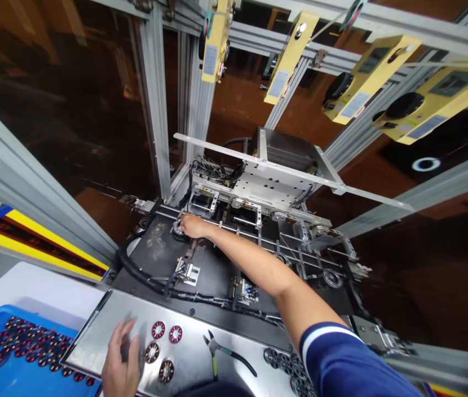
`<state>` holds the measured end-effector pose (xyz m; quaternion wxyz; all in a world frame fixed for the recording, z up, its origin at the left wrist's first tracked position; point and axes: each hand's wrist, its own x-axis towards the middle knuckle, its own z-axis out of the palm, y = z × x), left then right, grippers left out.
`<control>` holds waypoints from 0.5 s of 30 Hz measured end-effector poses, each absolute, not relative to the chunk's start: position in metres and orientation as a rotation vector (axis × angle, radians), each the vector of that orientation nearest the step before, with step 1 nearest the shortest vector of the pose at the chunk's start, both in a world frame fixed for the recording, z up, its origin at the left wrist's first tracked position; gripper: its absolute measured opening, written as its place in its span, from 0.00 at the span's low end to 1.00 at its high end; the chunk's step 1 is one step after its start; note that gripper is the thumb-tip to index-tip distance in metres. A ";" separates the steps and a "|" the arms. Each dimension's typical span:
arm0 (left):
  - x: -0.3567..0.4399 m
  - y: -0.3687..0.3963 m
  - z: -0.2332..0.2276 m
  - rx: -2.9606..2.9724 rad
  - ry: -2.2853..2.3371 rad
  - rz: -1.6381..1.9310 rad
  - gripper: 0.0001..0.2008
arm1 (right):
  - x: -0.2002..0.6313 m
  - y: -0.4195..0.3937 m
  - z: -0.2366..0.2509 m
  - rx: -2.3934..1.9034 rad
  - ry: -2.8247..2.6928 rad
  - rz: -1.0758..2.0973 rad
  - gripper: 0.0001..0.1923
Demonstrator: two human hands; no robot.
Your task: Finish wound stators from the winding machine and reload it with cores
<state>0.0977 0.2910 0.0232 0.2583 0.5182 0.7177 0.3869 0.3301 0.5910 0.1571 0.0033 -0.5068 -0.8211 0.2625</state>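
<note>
My right hand (192, 226) reaches far across the black machine bed, its fingers closed at a round metal holder (178, 230). What is pinched there, if anything, is hidden by the fingers. My left hand (121, 361) hovers over or rests on the metal tray (93, 336), thumb and fingers apart, with nothing in it. Beside it lie several wound motor stators, such as a red-and-black one (158, 330) and a copper-coloured one (166, 371). Side cutters (214, 347) with green-and-black handles lie jaws open to their right.
Bare grey stator cores (290, 364) are grouped at the tray's right. A blue bin (19, 380) at left holds many wound stators. Clamps (188, 272), cables (201, 298) and metal rods cross the bed. Yellow wire tensioners (287, 60) hang above, inside an aluminium frame (155, 99).
</note>
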 end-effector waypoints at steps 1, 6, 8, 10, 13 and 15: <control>0.098 0.291 0.023 1.412 1.950 1.048 0.28 | 0.329 0.591 0.156 -1.607 -2.574 0.829 0.14; 0.098 0.287 0.021 1.489 1.960 1.047 0.26 | 0.325 0.587 0.159 -1.630 -2.524 0.797 0.14; 0.094 0.290 0.029 1.540 1.973 1.070 0.26 | 0.330 0.582 0.168 -1.592 -2.472 0.731 0.13; 0.090 0.305 0.048 1.628 1.977 1.108 0.27 | 0.340 0.572 0.184 -1.533 -2.391 0.632 0.12; 0.093 0.359 0.093 1.882 1.863 1.115 0.25 | 0.367 0.540 0.217 -1.427 -2.238 0.463 0.11; 0.105 0.411 0.123 2.110 1.675 1.016 0.23 | 0.390 0.504 0.239 -1.349 -2.157 0.373 0.11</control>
